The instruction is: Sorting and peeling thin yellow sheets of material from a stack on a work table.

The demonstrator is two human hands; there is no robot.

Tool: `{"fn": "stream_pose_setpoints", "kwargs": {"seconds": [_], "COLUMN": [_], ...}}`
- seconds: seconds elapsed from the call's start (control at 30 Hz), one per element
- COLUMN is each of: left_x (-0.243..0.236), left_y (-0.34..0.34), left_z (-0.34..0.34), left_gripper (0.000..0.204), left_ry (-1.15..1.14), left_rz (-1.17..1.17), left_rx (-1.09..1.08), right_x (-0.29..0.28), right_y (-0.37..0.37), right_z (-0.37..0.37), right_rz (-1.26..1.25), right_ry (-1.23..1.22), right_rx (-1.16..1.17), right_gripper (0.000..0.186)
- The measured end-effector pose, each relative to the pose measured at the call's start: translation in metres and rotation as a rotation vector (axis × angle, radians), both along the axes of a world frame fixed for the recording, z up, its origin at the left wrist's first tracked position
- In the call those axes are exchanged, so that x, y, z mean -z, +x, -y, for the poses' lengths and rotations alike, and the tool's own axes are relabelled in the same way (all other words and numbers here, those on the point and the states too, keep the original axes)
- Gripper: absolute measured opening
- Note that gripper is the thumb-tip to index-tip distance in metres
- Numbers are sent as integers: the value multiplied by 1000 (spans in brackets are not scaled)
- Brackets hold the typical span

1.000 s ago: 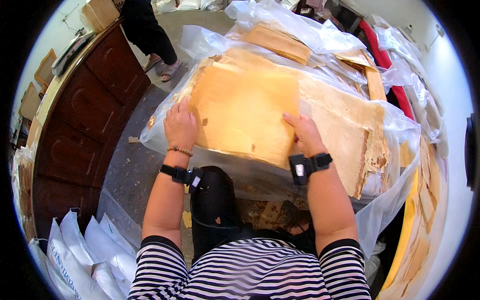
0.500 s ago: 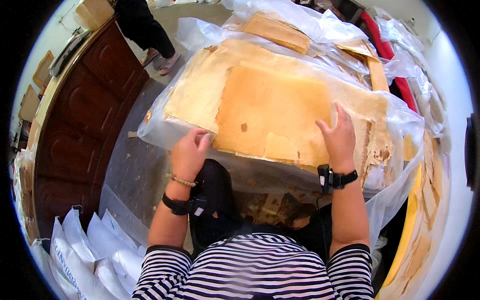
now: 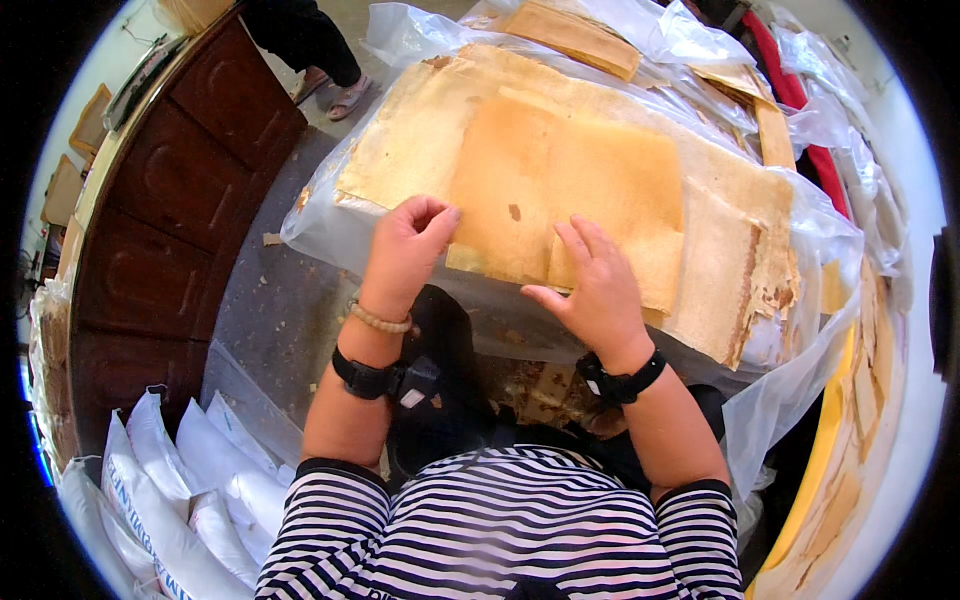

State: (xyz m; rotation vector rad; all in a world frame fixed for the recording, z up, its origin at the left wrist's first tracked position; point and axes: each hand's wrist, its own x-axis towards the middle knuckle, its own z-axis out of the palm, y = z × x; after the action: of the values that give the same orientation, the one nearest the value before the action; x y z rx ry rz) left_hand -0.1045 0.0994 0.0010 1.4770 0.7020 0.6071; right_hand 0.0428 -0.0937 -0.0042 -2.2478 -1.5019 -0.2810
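Orange-tan sheet [image 3: 580, 180], thin, dull-surfaced and roughly rectangular, spread flat along the near edge of a stack [image 3: 400, 130] of paler, larger sheets, about midway between its two near corners; on it a small dark brown spot [image 3: 515, 212], left of a straight crease or overlapping edge, impossible to tell which. Left hand [image 3: 402, 250]: thumb and forefinger drawn into a narrow pinch beside the sheet's left edge, impossible to tell whether with that edge between them. Right hand [image 3: 605, 290]: wide grip, thumb spread well away from raised fingers, over the sheet's near edge, contact unclear. Round beads in a bracelet [image 3: 381, 318] at the left wrist. Ragged, flaking brown layers [image 3: 778, 292] at the stack's right edge. Crinkled, translucent plastic [image 3: 318, 218] past its left edge; long, flat tan pieces [image 3: 575, 38] near its far edge.
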Motion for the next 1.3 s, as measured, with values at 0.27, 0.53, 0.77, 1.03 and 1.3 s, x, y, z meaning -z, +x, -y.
{"fn": "stream_pose_setpoints", "kwargs": {"seconds": [0.27, 0.53, 0.77, 1.03, 1.3], "left_x": [-36, 39, 44, 49, 38], "left_y": [27, 20, 48, 50, 56], "left_z": [24, -8, -17, -21, -20], "left_gripper": [19, 28, 45, 32, 24], "left_ry": [-33, 444, 218, 347, 387], "left_rz": [211, -384, -330, -480, -369], "left_rx": [152, -76, -124, -154, -137], "right_x": [3, -17, -55, -44, 5], "right_y": [-2, 33, 67, 108, 138], "right_z": [-9, 15, 52, 112, 153], "right_rz": [-92, -653, -738, -951, -1106], "right_ry": [157, 851, 1200, 1668, 1685], "right_rx": [114, 281, 346, 353, 243], "right_gripper": [38, 31, 38, 40, 43]}}
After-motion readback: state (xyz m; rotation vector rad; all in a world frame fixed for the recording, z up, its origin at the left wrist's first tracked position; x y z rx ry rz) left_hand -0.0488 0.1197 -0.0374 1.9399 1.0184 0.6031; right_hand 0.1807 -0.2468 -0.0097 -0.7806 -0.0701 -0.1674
